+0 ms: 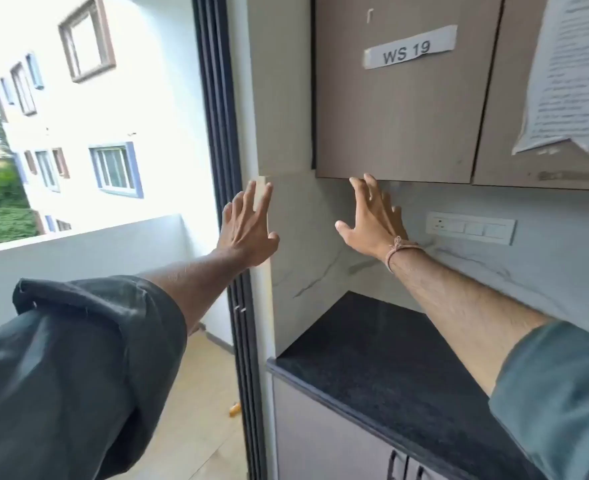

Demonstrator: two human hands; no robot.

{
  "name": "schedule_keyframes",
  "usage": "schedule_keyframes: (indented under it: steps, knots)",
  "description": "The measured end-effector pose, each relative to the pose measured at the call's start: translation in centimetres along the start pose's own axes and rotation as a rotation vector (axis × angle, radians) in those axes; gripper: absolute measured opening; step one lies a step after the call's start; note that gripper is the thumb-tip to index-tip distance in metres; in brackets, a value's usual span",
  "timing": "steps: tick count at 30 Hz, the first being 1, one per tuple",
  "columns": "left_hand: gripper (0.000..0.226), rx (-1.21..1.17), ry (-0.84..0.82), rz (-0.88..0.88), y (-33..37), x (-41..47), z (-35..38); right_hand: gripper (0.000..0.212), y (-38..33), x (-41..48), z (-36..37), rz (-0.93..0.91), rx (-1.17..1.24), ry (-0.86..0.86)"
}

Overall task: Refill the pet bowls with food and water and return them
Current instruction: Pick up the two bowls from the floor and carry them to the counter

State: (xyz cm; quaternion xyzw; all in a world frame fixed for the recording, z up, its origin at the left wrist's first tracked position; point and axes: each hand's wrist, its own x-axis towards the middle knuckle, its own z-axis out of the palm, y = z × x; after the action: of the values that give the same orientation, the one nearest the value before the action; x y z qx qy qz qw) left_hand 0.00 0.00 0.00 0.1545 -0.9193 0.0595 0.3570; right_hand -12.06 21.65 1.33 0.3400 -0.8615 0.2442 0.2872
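No pet bowl, food or water shows in the head view. My left hand (248, 226) is stretched out with fingers spread, in front of the wall corner beside the balcony door, and holds nothing. My right hand (372, 220) is also spread and empty, its fingertips at the bottom edge of the closed wall cabinet door (400, 109) that carries a "WS 19" label (409, 46). A thread band circles my right wrist. Both sleeves are rolled up.
A black granite countertop (390, 368) lies below the cabinet, with grey lower cabinet doors (338, 441) under it. A switch panel (471, 227) sits on the marble backsplash. A printed sheet (573, 74) hangs on the right cabinet door. The dark sliding door frame (224, 168) opens onto a balcony at left.
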Motion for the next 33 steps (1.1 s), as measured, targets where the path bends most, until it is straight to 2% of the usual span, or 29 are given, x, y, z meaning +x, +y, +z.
schedule_keyframes:
  steps: [11, 20, 27, 33]
  knots:
    - [0.100, 0.100, -0.110, -0.198, -13.1, -14.3, -4.7, 0.080, -15.1, -6.0, 6.5, -0.117, 0.129, -0.155]
    - [0.099, 0.168, -0.162, -0.384, -23.4, -23.0, -6.3, 0.076, -24.8, -8.7, 14.3, -0.237, 0.217, -0.319]
    - [0.100, 0.218, -0.240, -0.527, -31.7, -27.0, -3.5, 0.077, -30.9, -7.6, 23.2, -0.321, 0.267, -0.399]
    - [0.101, 0.241, -0.317, -0.647, -39.5, -26.3, 2.0, 0.075, -35.1, -3.7, 33.5, -0.360, 0.303, -0.490]
